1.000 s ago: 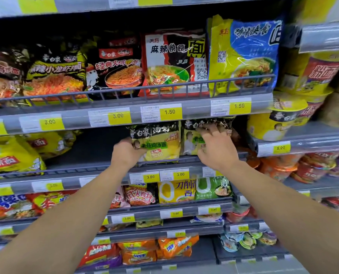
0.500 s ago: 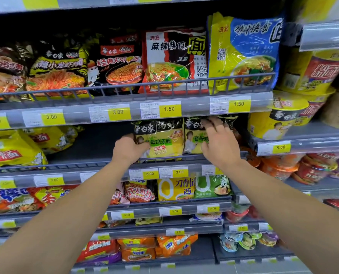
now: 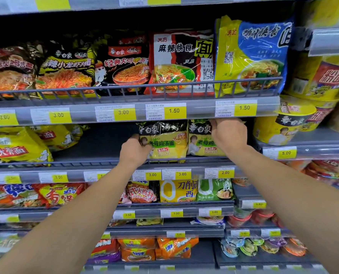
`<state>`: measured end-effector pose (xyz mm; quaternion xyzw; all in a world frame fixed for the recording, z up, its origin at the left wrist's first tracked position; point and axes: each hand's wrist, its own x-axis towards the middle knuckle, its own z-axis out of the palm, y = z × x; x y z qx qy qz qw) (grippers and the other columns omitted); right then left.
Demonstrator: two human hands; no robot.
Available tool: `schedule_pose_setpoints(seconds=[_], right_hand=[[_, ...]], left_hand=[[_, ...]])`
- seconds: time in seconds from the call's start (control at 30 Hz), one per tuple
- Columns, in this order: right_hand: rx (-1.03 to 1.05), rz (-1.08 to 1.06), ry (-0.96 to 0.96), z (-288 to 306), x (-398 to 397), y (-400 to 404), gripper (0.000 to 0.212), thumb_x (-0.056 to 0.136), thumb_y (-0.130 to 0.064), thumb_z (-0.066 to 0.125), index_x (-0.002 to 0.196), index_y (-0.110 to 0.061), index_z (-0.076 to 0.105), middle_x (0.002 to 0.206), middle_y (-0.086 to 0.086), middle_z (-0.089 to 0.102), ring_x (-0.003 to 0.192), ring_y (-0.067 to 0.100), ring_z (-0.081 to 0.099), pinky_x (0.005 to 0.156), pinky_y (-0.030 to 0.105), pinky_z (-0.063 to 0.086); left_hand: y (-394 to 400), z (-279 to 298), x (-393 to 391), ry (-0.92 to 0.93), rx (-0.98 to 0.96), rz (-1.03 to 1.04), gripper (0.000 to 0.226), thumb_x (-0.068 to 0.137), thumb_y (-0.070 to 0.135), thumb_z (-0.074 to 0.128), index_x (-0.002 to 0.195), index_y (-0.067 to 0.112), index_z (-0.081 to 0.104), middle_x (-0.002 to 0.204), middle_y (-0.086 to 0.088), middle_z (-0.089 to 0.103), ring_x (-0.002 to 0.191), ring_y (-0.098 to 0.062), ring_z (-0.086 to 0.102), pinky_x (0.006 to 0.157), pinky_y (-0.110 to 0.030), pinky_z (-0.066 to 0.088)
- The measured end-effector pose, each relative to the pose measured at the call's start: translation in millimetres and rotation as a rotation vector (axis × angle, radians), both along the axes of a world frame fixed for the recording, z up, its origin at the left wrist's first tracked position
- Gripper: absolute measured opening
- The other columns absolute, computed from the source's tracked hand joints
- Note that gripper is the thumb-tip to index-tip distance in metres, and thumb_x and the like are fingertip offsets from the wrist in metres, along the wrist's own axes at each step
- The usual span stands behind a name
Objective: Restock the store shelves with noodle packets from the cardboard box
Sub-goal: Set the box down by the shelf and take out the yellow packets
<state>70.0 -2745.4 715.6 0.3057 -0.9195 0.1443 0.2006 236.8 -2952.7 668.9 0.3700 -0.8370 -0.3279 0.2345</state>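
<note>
A shop aisle, seen close up: tiered grey shelves (image 3: pixel 184 115) with wire front rails (image 3: pixel 125 89) carry rows of bright instant noodle packets (image 3: pixel 182 60), standing face-out. Clear strips along each shelf edge hold yellow price tags (image 3: pixel 174 111) reading 1.50, 2.00, 3.00 and 5.00, with barcoded labels (image 3: pixel 154 113) beside them. To the right, a neighbouring bay stocks stacked noodle tubs (image 3: pixel 295 115) and, lower down, smaller foil-lidded cups (image 3: pixel 249 247). Packaging is printed in Chinese characters.
</note>
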Motion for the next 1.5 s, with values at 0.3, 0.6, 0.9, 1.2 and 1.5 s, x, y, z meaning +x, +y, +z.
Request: schedule_pose_setpoints(seconds=[0.3,0.6,0.9,1.2,1.5], right_hand=[[-0.061,0.044,-0.039,-5,-1,-12,0.020,0.091,-0.010,0.048,0.105,-0.005,0.062,0.106,0.020,0.064,0.099,0.038,0.059,0.070,0.034,0.044],[-0.133,-0.011,0.076,-50,20,0,0.069,0.079,-0.038,0.067,0.135,-0.006,0.043,0.138,0.020,0.044,0.108,0.040,0.051,0.085,0.044,0.045],[-0.281,-0.125,-0.328,-60,11,18,0.110,0.074,-0.062,0.069,0.152,-0.013,0.010,0.136,0.016,0.044,0.116,0.036,0.055,0.091,0.049,0.046],[-0.159,-0.157,-0.354,-57,6,20,0.113,0.072,-0.071,0.065,0.153,-0.020,0.004,0.144,0.015,0.035,0.119,0.037,0.053,0.093,0.048,0.042],[-0.098,-0.139,-0.395,-50,8,28,0.115,0.070,-0.077,0.062,0.154,-0.024,0.002,0.157,0.013,0.019,0.134,0.038,0.039,0.103,0.052,0.042]], left_hand=[[-2,-5,-5,0.003,-0.018,0.010,0.025,0.083,0.021,0.069,0.086,0.009,0.048,0.070,0.003,0.052,0.074,-0.028,0.054,0.062,-0.031,0.038],[2,-6,-5,0.015,0.025,0.001,0.022,0.081,0.021,0.067,0.082,0.013,0.046,0.074,-0.005,0.056,0.069,-0.028,0.053,0.060,-0.033,0.041],[11,-5,-4,-0.043,-0.035,0.008,0.032,0.083,0.030,0.069,0.089,0.007,0.048,0.067,-0.002,0.052,0.065,-0.024,0.052,0.054,-0.031,0.041],[11,2,-3,-0.043,0.015,-0.041,0.027,0.080,0.026,0.068,0.090,0.010,0.048,0.073,-0.002,0.053,0.072,-0.026,0.053,0.059,-0.033,0.039],[2,14,6,-0.177,0.092,-0.210,0.033,0.085,0.033,0.068,0.101,0.012,0.049,0.075,0.000,0.051,0.069,-0.021,0.050,0.057,-0.032,0.035]])
